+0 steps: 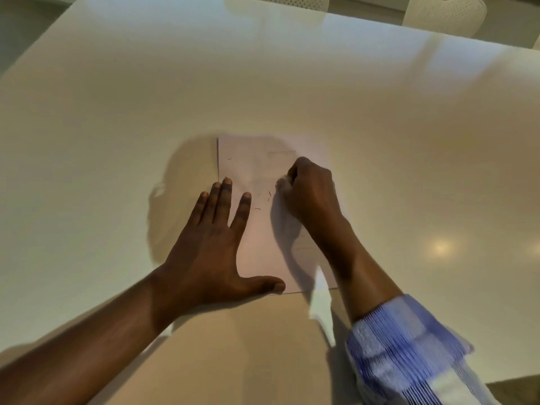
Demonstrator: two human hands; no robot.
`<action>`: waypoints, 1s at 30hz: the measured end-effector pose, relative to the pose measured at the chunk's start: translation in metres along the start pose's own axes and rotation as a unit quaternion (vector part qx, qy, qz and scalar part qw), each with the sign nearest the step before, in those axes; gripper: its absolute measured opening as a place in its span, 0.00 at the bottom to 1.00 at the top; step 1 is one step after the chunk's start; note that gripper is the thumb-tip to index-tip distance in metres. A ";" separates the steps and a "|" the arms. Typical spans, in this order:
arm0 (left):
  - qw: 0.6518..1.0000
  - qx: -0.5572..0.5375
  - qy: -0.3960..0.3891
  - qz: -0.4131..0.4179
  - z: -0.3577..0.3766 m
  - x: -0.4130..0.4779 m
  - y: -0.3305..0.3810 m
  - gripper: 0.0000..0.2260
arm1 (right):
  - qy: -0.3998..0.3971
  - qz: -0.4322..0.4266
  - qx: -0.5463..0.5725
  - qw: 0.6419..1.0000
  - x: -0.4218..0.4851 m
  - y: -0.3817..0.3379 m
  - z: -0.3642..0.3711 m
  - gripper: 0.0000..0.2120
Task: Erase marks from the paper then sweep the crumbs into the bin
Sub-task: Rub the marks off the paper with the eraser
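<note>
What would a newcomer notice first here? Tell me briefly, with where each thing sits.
First, the two hands in the middle of the pale table: the left hand lies flat, fingers spread, across the left edge of the paper, while the right hand is closed on a small whitish eraser pressed to the sheet. Dark crumbs lie between them.

1. A wide pale table [292, 92] fills most of the view (glossy, with a round light glare at right).
2. Two white perforated chairs [444, 16] stand beyond its far edge.
</note>
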State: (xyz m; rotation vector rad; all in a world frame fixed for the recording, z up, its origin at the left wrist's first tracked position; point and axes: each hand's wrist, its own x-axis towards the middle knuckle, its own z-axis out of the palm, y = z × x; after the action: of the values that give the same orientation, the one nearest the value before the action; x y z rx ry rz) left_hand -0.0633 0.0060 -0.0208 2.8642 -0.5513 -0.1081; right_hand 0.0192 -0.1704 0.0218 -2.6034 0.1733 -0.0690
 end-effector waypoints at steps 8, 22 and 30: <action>1.000 0.007 0.004 0.000 0.003 0.000 -0.001 0.65 | -0.074 -0.071 -0.008 0.995 -0.127 0.020 -0.022 0.07; 1.000 -0.001 -0.004 -0.001 0.001 0.001 0.000 0.66 | -0.044 -0.047 -0.032 0.997 -0.046 0.005 -0.011 0.05; 1.000 -0.021 0.003 0.004 0.003 -0.002 0.000 0.64 | -0.006 -0.063 -0.005 0.998 -0.034 -0.005 0.004 0.05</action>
State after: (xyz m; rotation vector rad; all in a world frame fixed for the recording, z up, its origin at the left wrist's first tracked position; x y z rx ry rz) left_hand -0.0652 0.0061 -0.0238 2.8197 -0.5536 -0.1083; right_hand -0.0137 -0.1599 0.0203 -2.6217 0.0058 -0.0975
